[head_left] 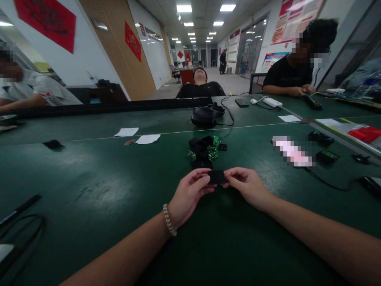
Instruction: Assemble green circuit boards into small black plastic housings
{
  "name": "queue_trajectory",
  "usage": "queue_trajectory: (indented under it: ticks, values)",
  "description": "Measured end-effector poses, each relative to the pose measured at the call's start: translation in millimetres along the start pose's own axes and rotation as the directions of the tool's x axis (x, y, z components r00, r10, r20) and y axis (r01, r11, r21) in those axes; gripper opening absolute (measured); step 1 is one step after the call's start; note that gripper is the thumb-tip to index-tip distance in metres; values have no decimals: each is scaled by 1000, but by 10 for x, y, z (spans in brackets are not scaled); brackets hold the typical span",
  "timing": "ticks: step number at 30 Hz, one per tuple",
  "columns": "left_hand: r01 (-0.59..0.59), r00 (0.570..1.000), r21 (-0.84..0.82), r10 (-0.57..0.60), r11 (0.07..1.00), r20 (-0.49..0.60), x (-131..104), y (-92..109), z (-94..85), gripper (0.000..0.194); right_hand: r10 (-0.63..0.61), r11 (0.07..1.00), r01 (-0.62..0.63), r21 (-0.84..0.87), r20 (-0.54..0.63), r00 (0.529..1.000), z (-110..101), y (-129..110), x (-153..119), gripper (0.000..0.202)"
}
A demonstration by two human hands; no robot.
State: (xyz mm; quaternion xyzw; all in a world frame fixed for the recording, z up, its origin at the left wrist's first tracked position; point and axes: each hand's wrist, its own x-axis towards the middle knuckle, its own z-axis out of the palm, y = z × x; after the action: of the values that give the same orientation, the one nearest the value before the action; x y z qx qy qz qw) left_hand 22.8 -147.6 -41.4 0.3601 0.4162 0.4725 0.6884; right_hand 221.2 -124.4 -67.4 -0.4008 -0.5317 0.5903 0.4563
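Note:
A small flat black rectangular piece [216,177] is held between my two hands, above the green tabletop. My left hand [192,190], with a beaded bracelet [169,220] at its wrist, pinches the left end between thumb and fingers. At the right end, the thumb and fingertips of my right hand [245,184] are closed on the same piece. Just beyond my hands lies a pile of black plastic parts [203,147], with small green circuit boards [213,152] among them. What the piece is exactly, I cannot make out.
A black headset-like device [206,116] with a cable sits farther back. White papers [148,139] lie left of centre. To the right are a blurred-out pink and white object [293,151], a black box with a green board [327,156] and cables. Co-workers sit around the table [98,222].

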Motion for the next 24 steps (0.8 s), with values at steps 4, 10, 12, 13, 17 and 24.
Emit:
queue_trajectory:
  ticks: [4,10,12,13,17,24]
  values:
    - [-3,1000,5,3,1000,-2,-11,6,5,22,10,1000,-10,-3,12,1000,7,-20,-12,13]
    - [-6,1000,12,6,1000,-5,-34,23,15,20,13,1000,-13,-4,35,999,4,-13,-10,15]
    - [-4,1000,11,4,1000,-4,-34,24,17,20,9,1000,-8,-14,39,999,0,-8,-5,16]
    - [-4,1000,10,4,1000,-4,-32,23,17,20,8,1000,-8,-18,38,999,0,-9,-3,16]
    - [-10,1000,2,10,1000,-8,-22,19,15,20,23,999,-22,-28,28,999,4,-29,-3,15]
    - [-10,1000,9,10,1000,-7,-25,11,17,19,22,999,-19,-49,47,999,10,-57,-11,12]
